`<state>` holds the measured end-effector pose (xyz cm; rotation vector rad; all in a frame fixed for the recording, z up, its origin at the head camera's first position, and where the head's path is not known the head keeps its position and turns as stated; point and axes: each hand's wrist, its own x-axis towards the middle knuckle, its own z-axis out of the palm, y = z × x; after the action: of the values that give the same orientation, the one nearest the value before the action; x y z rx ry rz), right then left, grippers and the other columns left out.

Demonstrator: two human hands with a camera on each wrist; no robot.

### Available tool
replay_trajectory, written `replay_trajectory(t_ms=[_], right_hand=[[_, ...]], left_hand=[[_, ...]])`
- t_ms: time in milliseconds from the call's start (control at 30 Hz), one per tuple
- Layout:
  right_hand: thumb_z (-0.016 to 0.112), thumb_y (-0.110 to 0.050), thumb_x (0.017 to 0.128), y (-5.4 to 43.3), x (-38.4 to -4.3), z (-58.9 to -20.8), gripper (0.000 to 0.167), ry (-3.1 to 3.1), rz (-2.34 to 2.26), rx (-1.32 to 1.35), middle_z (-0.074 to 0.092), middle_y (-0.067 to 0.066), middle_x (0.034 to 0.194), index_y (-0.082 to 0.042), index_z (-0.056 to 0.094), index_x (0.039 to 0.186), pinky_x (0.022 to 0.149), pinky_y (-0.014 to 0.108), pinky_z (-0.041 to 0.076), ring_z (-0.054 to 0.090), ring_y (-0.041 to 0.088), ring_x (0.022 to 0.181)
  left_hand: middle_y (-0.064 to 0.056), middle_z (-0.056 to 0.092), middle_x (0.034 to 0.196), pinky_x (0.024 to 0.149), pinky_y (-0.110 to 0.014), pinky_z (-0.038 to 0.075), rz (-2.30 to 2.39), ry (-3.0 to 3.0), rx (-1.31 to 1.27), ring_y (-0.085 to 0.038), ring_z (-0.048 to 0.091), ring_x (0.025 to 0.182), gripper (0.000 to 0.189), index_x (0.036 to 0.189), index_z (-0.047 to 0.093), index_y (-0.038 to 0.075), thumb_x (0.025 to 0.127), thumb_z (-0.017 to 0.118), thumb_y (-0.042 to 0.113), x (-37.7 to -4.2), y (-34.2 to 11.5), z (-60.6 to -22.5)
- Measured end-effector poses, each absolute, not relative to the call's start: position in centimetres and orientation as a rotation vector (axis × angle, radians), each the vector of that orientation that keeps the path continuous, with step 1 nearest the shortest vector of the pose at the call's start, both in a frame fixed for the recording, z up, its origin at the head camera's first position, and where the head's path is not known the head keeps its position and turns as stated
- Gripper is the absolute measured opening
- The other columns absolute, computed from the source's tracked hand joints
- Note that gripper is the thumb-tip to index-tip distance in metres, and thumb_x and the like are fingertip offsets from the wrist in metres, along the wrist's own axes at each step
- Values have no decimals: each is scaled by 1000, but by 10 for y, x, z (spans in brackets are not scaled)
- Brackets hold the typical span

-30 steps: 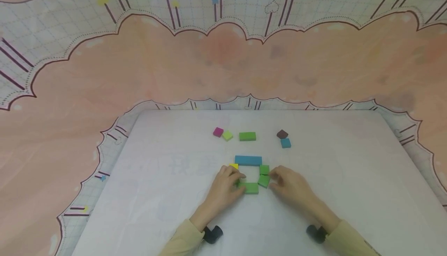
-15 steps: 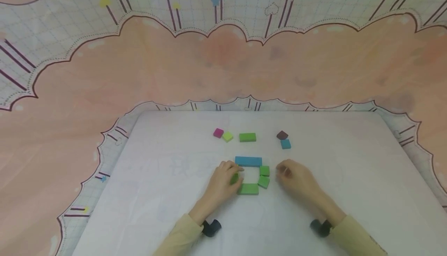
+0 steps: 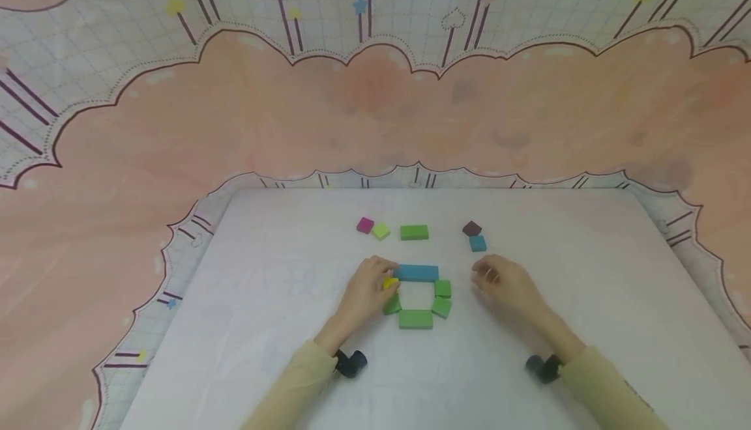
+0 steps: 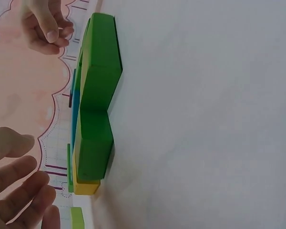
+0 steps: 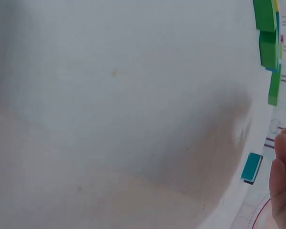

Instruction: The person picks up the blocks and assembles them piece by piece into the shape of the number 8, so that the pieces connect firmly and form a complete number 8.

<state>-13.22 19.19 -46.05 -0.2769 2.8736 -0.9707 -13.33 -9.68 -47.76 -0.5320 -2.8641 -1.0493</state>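
Across the middle of the white tabletop (image 3: pixel 193 326), reading left to right: the left hand (image 3: pixel 362 290) has shifted away from the near side of the ring of blocks (image 3: pixel 407 318) to its far-left corner, uncovering a left-side green block (image 3: pixel 392 304). The right hand (image 3: pixel 509 282) has backed off the ring's right side, outward and a little farther from the body. The upper right green block (image 3: pixel 442 288) and lower right green block (image 3: pixel 441 307) lie as before — my reading: that side is let be, attention now on the left corner. Left thumb and fingers stand apart, loosely bent, nothing between them in the wrist view; the yellow block (image 3: pixel 390 283) lies just beside their tips, contact unclear. Next along, the long blue block (image 3: pixel 418 273) has its left end by the left fingertips. Right fingers curl loosely, no block visible in them — ring well apart to their left, small blue block (image 3: pixel 478 243) near, just beyond the fingertips.
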Motion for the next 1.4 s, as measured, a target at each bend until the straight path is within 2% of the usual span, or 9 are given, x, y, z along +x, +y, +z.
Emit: replay_trajectory(t_ms=[333, 633, 1133, 1400], right_hand=[[63, -17, 91, 200, -151, -463, 18, 2891, -1022, -288, 68, 7, 97, -8, 65, 106, 72, 30, 48, 59, 19, 85], [62, -17, 92, 207, -162, -463, 19, 2881, -1061, -257, 68, 11, 101, -7, 65, 107, 75, 31, 49, 60, 22, 89], [62, -14, 92, 213, -173, -462, 22, 2875, -1124, -193, 67, 16, 105, -1, 64, 110, 76, 29, 47, 60, 28, 93], [62, -13, 91, 214, -179, -464, 20, 2873, -1150, -179, 68, 18, 104, -1, 64, 108, 76, 30, 48, 61, 30, 92]], left_hand=[[-8, 63, 113, 83, -33, 49, -1334, -2864, -430, -22, 57, 101, 28, 115, 65, 9, 88, 66, 16, -152, -102, -483], [-8, 64, 111, 88, -38, 52, -1428, -2884, -366, -23, 60, 101, 25, 113, 66, 10, 89, 66, 17, -163, -103, -491], [-7, 65, 101, 79, -26, 52, -1447, -2884, -387, -18, 61, 92, 24, 110, 69, 9, 88, 68, 17, -170, -104, -501], [-8, 65, 98, 79, -27, 50, -1452, -2876, -387, -19, 61, 91, 22, 107, 70, 7, 87, 68, 15, -169, -104, -500]])
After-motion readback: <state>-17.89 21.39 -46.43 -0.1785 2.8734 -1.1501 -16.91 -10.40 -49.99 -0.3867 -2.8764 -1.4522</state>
